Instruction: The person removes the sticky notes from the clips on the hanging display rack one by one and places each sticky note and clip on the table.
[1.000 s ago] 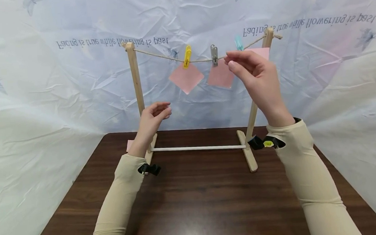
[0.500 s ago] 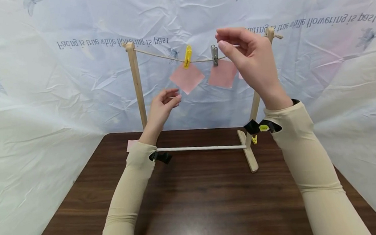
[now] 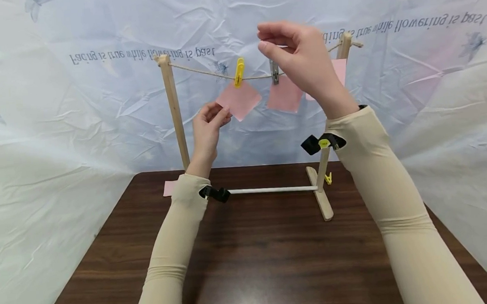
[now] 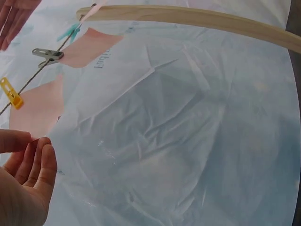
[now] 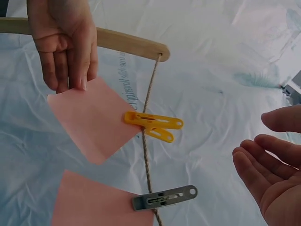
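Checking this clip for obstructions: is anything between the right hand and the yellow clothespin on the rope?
Nothing visible: open air separates the right hand from the yellow clothespin; the left hand pinches the pink paper below.

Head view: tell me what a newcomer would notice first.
Most likely the yellow clip on the rope, with a pink paper square hanging from it while the left hand pinches its lower left edge. Next, perhaps, the right hand, raised, holding nothing and partly covering the grey clip.
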A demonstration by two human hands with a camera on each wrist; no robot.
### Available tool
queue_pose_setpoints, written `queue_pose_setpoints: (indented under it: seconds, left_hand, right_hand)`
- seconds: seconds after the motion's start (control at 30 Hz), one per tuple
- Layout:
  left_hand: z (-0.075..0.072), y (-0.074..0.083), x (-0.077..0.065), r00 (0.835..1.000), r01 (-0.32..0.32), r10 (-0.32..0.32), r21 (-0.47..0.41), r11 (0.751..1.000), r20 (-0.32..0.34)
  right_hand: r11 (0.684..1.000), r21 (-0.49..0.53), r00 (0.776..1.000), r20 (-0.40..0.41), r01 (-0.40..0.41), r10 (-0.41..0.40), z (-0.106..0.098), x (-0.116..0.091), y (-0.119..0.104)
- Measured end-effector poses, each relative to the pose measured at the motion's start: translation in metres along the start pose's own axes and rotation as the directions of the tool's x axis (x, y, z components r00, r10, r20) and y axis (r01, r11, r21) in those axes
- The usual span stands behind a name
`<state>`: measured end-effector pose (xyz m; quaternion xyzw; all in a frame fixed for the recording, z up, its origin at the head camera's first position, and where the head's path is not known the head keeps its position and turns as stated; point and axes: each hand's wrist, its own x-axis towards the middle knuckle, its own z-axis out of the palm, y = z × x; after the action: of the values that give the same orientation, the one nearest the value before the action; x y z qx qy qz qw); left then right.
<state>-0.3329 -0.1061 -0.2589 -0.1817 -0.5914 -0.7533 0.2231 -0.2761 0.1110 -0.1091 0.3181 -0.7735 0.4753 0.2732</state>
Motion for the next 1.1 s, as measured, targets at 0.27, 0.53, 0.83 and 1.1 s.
queue_pose_setpoints:
  seconds: [0.27,0.53,0.83,1.1]
  left_hand:
    - [0.002,0.000,0.002,1.000,-0.024,0.023,-0.040,0.999,-0.011]
    - [0.002,-0.001,-0.001,1.000,-0.016,0.016,-0.046,0.999,-0.004]
    - [0.001,-0.003,-0.004,0.999,-0.042,0.042,-0.027,0.999,0.005]
    - [0.000,-0.005,-0.006,0.999,-0.041,0.041,-0.029,0.999,0.008]
  right_hand:
    - [0.978,-0.191,0.985,0.134,-0.083,0.110,0.014,0.018,0.008]
    - [0.946,-0.294,0.927,0.299,-0.136,0.226,0.025,0.029,0.016]
    - [0.920,-0.333,0.873,0.364,-0.205,0.326,0.034,0.035,0.018]
    - [0.928,-0.295,0.860,0.386,-0.227,0.333,0.037,0.033,0.023]
